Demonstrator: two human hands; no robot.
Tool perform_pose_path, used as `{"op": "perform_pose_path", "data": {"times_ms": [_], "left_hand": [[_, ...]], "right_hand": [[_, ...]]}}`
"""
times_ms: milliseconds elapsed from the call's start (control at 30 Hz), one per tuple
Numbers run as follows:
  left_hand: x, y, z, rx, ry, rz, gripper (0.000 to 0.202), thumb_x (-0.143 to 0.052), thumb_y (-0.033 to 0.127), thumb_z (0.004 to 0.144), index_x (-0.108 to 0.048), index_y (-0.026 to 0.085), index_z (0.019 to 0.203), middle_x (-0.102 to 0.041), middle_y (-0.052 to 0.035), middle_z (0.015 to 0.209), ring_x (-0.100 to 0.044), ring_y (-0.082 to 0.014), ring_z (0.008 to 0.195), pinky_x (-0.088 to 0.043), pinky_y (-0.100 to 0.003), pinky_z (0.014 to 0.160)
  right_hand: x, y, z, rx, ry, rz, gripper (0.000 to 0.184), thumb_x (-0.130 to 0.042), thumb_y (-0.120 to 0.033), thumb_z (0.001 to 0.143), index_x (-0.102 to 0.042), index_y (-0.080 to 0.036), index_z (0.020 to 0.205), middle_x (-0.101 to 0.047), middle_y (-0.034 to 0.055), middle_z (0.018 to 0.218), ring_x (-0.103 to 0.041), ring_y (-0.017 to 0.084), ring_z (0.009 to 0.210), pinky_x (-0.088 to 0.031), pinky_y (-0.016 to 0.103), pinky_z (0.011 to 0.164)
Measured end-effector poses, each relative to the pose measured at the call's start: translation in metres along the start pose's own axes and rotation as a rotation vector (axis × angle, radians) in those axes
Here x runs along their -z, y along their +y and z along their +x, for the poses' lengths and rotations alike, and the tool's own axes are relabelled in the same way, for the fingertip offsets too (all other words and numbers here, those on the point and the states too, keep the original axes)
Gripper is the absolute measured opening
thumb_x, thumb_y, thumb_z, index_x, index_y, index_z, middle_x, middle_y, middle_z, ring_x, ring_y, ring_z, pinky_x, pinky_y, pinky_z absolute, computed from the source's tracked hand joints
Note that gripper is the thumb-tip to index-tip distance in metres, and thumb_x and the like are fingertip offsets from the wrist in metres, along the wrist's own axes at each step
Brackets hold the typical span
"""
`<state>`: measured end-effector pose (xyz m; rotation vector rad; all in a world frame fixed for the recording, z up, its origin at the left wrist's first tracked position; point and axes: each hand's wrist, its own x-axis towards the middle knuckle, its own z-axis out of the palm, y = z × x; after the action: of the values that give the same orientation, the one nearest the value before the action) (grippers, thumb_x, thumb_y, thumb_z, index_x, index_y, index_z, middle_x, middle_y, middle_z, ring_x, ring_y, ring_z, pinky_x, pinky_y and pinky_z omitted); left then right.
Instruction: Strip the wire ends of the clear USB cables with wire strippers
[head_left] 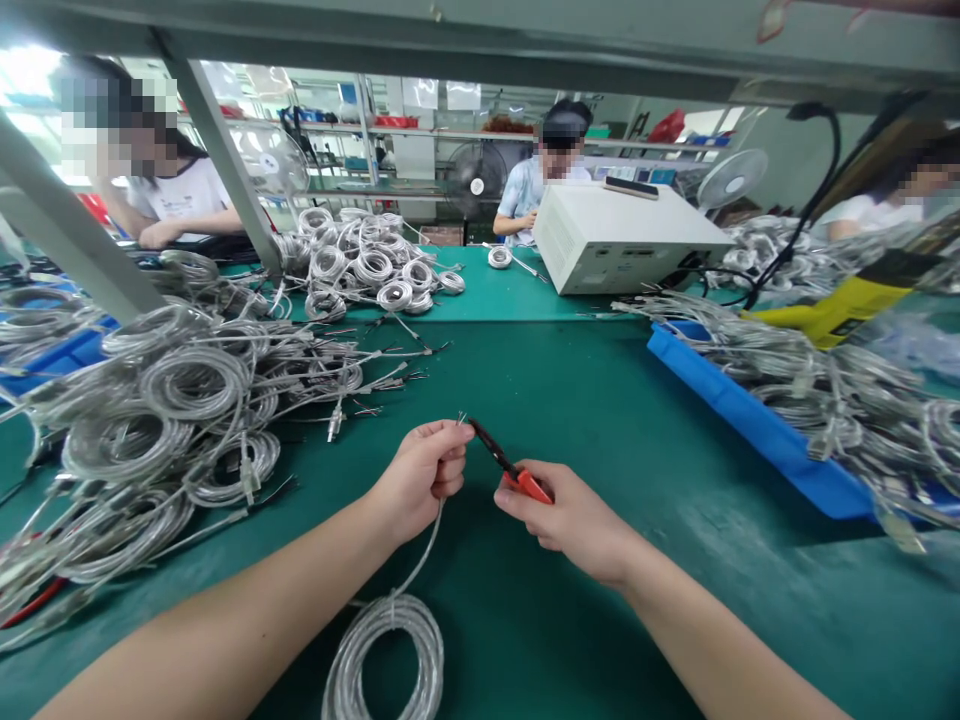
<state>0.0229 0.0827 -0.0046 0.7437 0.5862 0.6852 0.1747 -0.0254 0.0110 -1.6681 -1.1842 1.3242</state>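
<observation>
My left hand (pixel 427 470) is closed in a pinch on the end of a clear-sheathed cable, whose thin bare wires poke out above the thumb. From under that hand the cable runs down to its coil (pixel 386 660), which lies on the green mat close to me. My right hand (pixel 566 510) grips red-handled pliers (pixel 525 482). Their dark jaws reach up and left to the wire ends beside my left thumb. Whether the jaws are closed on a wire is too small to tell.
Coiled cables (pixel 195 385) heap up at left. At right a blue tray (pixel 750 430) holds more cables, with a yellow tool (pixel 847 305) above it. A beige box-shaped device (pixel 637 235) stands behind. Metal posts and a shelf beam frame the bench; several people sit beyond.
</observation>
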Motion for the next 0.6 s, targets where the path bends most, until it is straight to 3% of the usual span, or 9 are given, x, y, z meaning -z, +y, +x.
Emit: {"op": "perform_pose_path", "data": {"times_ms": [100,167,333,400,500,600], "left_hand": [[0.000,0.000,0.000,0.006,0.006,0.001,0.042,-0.083,0.024,0.067,-0.041,0.019,0.060,-0.031,0.0117,0.049,-0.015,-0.0008,0.038,-0.010,-0.017,0.035],[-0.001,0.000,0.000,0.008,0.009,0.001,0.042,-0.083,0.024,0.067,-0.041,0.018,0.060,-0.031,0.0117,0.049,-0.015,-0.0008,0.038,-0.009,-0.017,0.035],[-0.001,0.000,0.000,0.004,0.010,-0.007,0.040,-0.083,0.026,0.065,-0.044,0.018,0.062,-0.033,0.0113,0.049,-0.015,-0.0006,0.037,-0.008,-0.017,0.035],[-0.001,0.000,0.000,0.000,0.006,-0.012,0.040,-0.084,0.026,0.065,-0.044,0.018,0.063,-0.034,0.0113,0.050,-0.015,-0.0006,0.038,-0.008,-0.017,0.035],[-0.001,0.000,0.000,-0.002,0.000,-0.012,0.041,-0.083,0.027,0.066,-0.044,0.018,0.063,-0.033,0.0114,0.050,-0.015,-0.0007,0.038,-0.009,-0.017,0.036],[-0.001,0.001,0.000,-0.004,-0.001,-0.004,0.040,-0.083,0.027,0.067,-0.044,0.018,0.063,-0.033,0.0116,0.050,-0.015,-0.0007,0.038,-0.008,-0.017,0.036]], "right_hand": [[-0.001,-0.002,-0.002,-0.067,-0.081,0.187,0.028,-0.065,-0.043,0.084,-0.048,-0.021,0.080,-0.029,-0.0084,0.063,-0.024,0.008,0.050,-0.017,0.025,0.045],[-0.002,-0.002,-0.002,-0.065,-0.087,0.171,0.029,-0.065,-0.044,0.084,-0.047,-0.022,0.079,-0.029,-0.0086,0.062,-0.025,0.009,0.050,-0.018,0.025,0.045],[-0.003,0.005,-0.001,0.233,0.316,-0.389,0.013,-0.060,-0.030,0.087,-0.054,-0.020,0.080,-0.051,-0.0024,0.067,-0.042,0.013,0.058,-0.033,0.028,0.056],[-0.003,0.008,-0.001,0.298,0.399,-0.487,0.008,-0.060,-0.027,0.087,-0.055,-0.021,0.085,-0.056,-0.0012,0.070,-0.046,0.015,0.060,-0.035,0.029,0.058],[-0.003,0.009,0.001,0.285,0.401,-0.477,0.010,-0.061,-0.029,0.087,-0.057,-0.020,0.086,-0.057,-0.0012,0.070,-0.046,0.015,0.060,-0.035,0.029,0.058],[-0.003,0.007,0.002,0.206,0.275,-0.341,0.016,-0.062,-0.034,0.087,-0.059,-0.019,0.081,-0.052,-0.0020,0.068,-0.043,0.014,0.060,-0.034,0.028,0.057]]}}
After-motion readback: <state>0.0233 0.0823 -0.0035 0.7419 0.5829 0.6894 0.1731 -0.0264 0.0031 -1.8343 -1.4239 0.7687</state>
